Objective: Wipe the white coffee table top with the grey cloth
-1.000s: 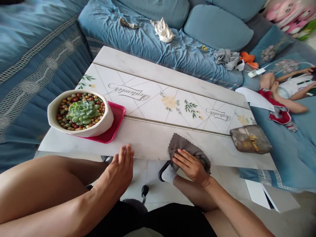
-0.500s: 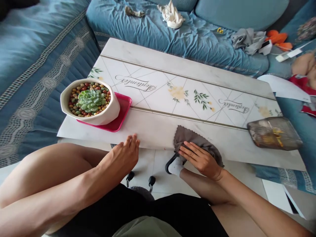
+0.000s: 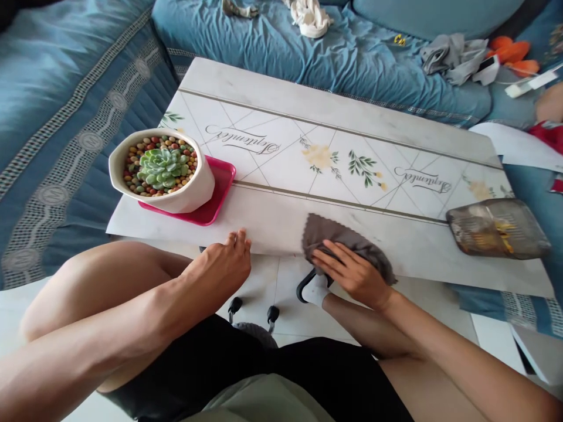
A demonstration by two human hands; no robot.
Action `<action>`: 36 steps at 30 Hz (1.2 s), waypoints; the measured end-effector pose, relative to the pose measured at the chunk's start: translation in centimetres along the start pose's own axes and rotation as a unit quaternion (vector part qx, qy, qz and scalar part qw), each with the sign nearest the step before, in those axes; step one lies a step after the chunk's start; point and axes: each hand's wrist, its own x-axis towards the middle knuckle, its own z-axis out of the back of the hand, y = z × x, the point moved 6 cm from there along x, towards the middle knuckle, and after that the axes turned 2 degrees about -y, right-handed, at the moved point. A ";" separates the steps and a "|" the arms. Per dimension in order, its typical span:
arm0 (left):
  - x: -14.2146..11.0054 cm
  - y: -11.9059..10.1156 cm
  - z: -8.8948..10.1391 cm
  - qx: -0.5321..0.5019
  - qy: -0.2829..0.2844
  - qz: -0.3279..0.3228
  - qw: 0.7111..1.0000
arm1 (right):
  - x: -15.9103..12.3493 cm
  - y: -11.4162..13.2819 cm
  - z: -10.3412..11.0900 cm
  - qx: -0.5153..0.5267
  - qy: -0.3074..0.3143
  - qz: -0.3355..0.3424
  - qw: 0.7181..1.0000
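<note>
My right hand (image 3: 354, 275) lies flat on a grey cloth with a pinked edge (image 3: 338, 240), pressing it against the white marble-pattern tabletop (image 3: 334, 105) near the front edge. My left hand (image 3: 224, 264) rests at that front edge, fingertips on the surface, holding nothing. To its upper left, a white faceted pot (image 3: 193, 193) holds a green succulent (image 3: 162, 168) among coloured pebbles. The pot stands on a pink tray (image 3: 222, 176). A smoky glass dish (image 3: 497, 228) with yellow bits inside sits at the right end.
A blue quilted sofa cover (image 3: 65, 117) runs along the left and back, with crumpled white and grey fabric (image 3: 453, 57) on it. Below the table are my bare legs, a white sock (image 3: 315, 291), and black chair parts (image 3: 235, 306) on a tiled floor.
The view has tilted slightly, shifting the scene upward. My right hand and the grey cloth have slid left along the tabletop. My left hand stays at the front edge.
</note>
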 end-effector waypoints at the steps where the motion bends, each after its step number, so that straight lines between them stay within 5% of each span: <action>1: 0.0 -0.1 0.0 0.000 0.004 -0.002 1.000 | -1.9 -1.2 0.5 -0.008 -0.006 -0.006 1.000; 4: -0.2 -0.2 -0.1 0.014 0.022 -0.007 1.000 | -3.5 -2.4 1.2 -0.002 -0.032 -0.004 0.999; 10: 0.4 0.3 0.5 -0.001 0.037 0.003 0.999 | 7.8 4.8 -1.9 0.009 -0.064 0.049 0.997; 13: 0.9 0.7 1.3 -0.029 0.060 0.019 0.998 | 9.1 6.0 -1.9 -0.005 -0.108 0.067 0.992; 15: 1.0 0.8 1.6 -0.043 0.071 0.019 0.996 | 5.8 4.5 -1.3 -0.030 -0.118 0.070 0.990; 21: 0.3 0.8 0.8 -0.057 0.048 0.004 0.997 | -9.9 -4.5 1.6 -0.067 -0.118 -0.034 0.990; 24: -0.1 0.7 -0.3 -0.061 0.042 0.001 0.997 | -12.1 -5.0 1.9 -0.047 -0.169 -0.090 0.980; 27: -0.3 0.4 -0.8 -0.069 0.020 0.004 0.997 | -8.3 -2.1 0.6 -0.024 -0.222 -0.127 0.966; 33: 0.2 0.6 0.0 -0.052 0.035 0.014 0.998 | 8.0 5.4 -2.1 0.051 -0.227 -0.039 0.972; 36: 0.7 0.9 0.6 -0.043 0.072 0.015 0.996 | 9.1 5.0 -1.4 0.093 -0.211 -0.040 0.972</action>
